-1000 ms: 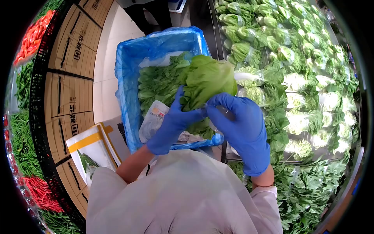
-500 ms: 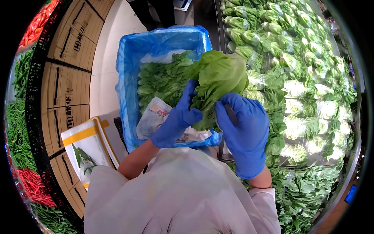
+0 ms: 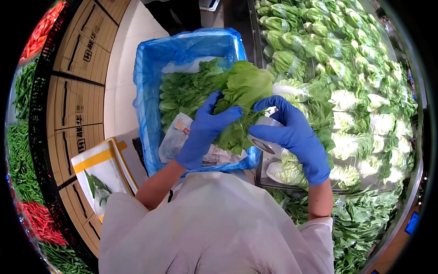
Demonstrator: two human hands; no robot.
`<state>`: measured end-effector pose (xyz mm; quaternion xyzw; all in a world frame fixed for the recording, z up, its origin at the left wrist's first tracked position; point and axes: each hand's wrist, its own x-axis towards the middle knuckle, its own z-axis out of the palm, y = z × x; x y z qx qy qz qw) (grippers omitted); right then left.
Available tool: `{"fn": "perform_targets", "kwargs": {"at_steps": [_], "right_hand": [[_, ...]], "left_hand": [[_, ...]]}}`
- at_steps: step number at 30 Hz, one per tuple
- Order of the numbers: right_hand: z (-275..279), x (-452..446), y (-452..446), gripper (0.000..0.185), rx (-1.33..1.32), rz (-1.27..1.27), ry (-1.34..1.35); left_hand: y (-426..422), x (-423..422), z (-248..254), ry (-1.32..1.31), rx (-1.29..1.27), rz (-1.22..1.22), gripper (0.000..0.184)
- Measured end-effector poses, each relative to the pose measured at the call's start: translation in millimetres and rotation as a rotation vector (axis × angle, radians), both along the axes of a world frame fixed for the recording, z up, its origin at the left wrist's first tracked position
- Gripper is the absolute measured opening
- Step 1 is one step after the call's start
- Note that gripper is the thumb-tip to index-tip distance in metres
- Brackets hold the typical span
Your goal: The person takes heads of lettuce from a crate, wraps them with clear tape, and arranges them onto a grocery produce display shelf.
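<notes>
A head of leafy green lettuce (image 3: 244, 86) is held over the right side of a blue-lined crate (image 3: 145, 91). My left hand (image 3: 200, 132), in a blue glove, grips it from the left, with the thumb across the lower leaves. My right hand (image 3: 296, 137), also gloved in blue, curls around a pale round roll (image 3: 269, 137) that looks like clear tape. The roll sits close against the lettuce's lower right side, and its far part is hidden by my fingers. More leafy greens (image 3: 187, 91) and a printed paper sheet (image 3: 175, 137) lie inside the crate.
On the right a display shelf carries rows of wrapped lettuces (image 3: 335, 68) and pale cabbages (image 3: 344, 123). Loose leafy greens (image 3: 360, 223) lie nearer. Cardboard boxes (image 3: 77, 105) and peppers (image 3: 25, 155) line the left. A person's dark-clad legs (image 3: 180, 16) stand beyond the crate.
The lettuce has shifted left and slightly down. My right hand has turned and opened wider around the roll, which now shows more. My left thumb has moved up over the leaves.
</notes>
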<state>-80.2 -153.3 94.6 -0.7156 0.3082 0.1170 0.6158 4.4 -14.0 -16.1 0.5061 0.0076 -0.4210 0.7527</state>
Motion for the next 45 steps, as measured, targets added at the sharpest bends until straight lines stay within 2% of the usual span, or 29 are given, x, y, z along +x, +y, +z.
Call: {"fn": "perform_targets", "kwargs": {"at_steps": [5, 7, 9, 12, 13, 15, 16, 18, 19, 21, 22, 24, 25, 26, 27, 28, 29, 30, 32, 33, 34, 36, 38, 39, 40, 41, 42, 44, 45], "right_hand": [[5.3, -13.5, -18.3, 0.041, 0.205, -0.051, -0.065], [5.1, -20.7, -21.4, 0.043, 0.307, 0.026, -0.025], [4.9, -23.9, -19.9, 0.046, 0.268, 0.015, 0.041], [-8.6, -34.0, -30.6, 0.053, -0.213, 0.239, 0.087], [-11.1, -36.5, -33.2, 0.053, -0.211, 0.237, 0.084], [-14.6, -40.5, -37.3, 0.054, -0.586, 0.377, 0.008], [-15.9, -42.7, -38.6, 0.054, -0.586, 0.375, 0.008], [-18.9, -49.3, -40.9, 0.051, -0.823, 0.549, -0.034], [-25.6, -54.8, -44.1, 0.051, -0.822, 0.543, -0.032], [-44.0, -65.6, -49.6, 0.052, -0.383, 0.444, -0.028], [-48.2, -68.4, -48.2, 0.052, -0.384, 0.438, -0.027], [-54.5, -71.5, -41.2, 0.065, -0.075, 0.439, 0.303], [-61.5, -75.2, -38.1, 0.065, -0.075, 0.441, 0.303], [-72.7, -80.8, -34.2, 0.069, -0.035, 0.482, 0.148], [-88.7, -88.0, -30.5, 0.072, 0.006, 0.519, -0.009], [-120.1, -101.4, -31.8, 0.07, 0.066, 0.543, -0.111], [-144.2, -116.2, -32.4, 0.07, 0.068, 0.542, -0.112], [-149.8, -119.7, -27.0, 0.056, 0.314, 0.332, -0.136], [-147.7, -132.1, -27.8, 0.041, 0.014, 0.422, -0.179], [-143.9, -130.4, -26.3, 0.041, 0.018, 0.422, -0.178], [-143.1, -129.5, -25.3, 0.042, 0.402, 0.182, -0.121], [-136.5, -121.0, -25.6, 0.043, 0.781, -0.077, -0.062], [-123.3, -97.6, -34.4, 0.043, 0.745, -0.079, 0.094], [-116.5, -88.1, -34.4, 0.043, 0.747, -0.084, 0.09], [-109.5, -78.2, -32.9, 0.043, 0.953, -0.172, -0.019], [-102.1, -69.5, -30.7, 0.042, 1.158, -0.259, -0.13], [-94.1, -62.1, -28.6, 0.043, 0.985, -0.282, -0.188], [-80.9, -58.6, -29.7, 0.043, 1.039, -0.303, -0.188], [-74.3, -57.4, -29.9, 0.042, 1.092, -0.325, -0.185]], "left_hand": [[14.2, 12.9, -8.5, 0.031, 0.051, 0.107, 0.065], [21.9, 24.5, -17.0, 0.169, 0.046, 0.051, 0.058], [28.0, 27.7, -7.1, 0.156, -0.044, -0.023, 0.057], [31.1, 27.1, 7.4, 0.148, -0.158, -0.119, 0.054], [31.9, 26.2, 9.4, 0.156, -0.189, -0.142, 0.053], [33.7, 23.8, 11.0, 0.187, -0.222, -0.185, 0.053], [34.2, 22.5, 11.7, 0.219, -0.256, -0.227, 0.053], [32.9, 19.4, 14.2, 0.25, -0.262, -0.263, 0.053], [31.9, 18.0, 16.0, 0.282, -0.269, -0.296, 0.054], [30.6, 17.8, 27.6, 0.329, -0.29, -0.343, 0.054], [29.6, 17.6, 31.2, 0.377, -0.311, -0.384, 0.054], [27.9, 17.8, 22.8, 0.319, -0.26, -0.487, 0.052], [27.7, 17.6, 19.4, 0.259, -0.205, -0.584, 0.05], [26.8, 16.6, 19.2, 0.259, -0.202, -0.584, 0.05], [25.4, 15.2, 19.3, 0.272, -0.165, -0.709, 0.048], [24.1, 13.9, 19.2, 0.284, -0.128, -0.833, 0.046], [23.8, 11.9, 17.9, 0.284, -0.126, -0.833, 0.046], [24.0, 8.9, 15.8, 0.27, -0.05, -0.899, 0.045], [22.5, 5.0, 15.1, 0.257, 0.026, -0.963, 0.044], [21.3, 3.1, 16.1, 0.144, 0.105, -0.982, 0.051], [20.4, 1.3, 17.4, 0.031, 0.185, -1.0, 0.058], [16.9, 2.3, 26.1, 0.064, 0.088, -1.003, 0.06], [12.8, 0.2, 27.9, 0.093, -0.011, -1.007, 0.061], [10.3, -3.4, 25.5, -0.35, 0.016, -1.118, 0.064], [7.7, -6.3, 24.5, -0.801, 0.041, -1.194, 0.067], [5.1, -8.6, 25.5, -0.802, 0.042, -1.198, 0.067], [2.7, -10.5, 27.0, -0.867, 0.083, -1.201, 0.069], [-0.2, -9.5, 34.9, -0.934, 0.126, -1.204, 0.071], [-2.4, -6.2, 43.8, -0.812, 0.235, -1.186, 0.071]]}}
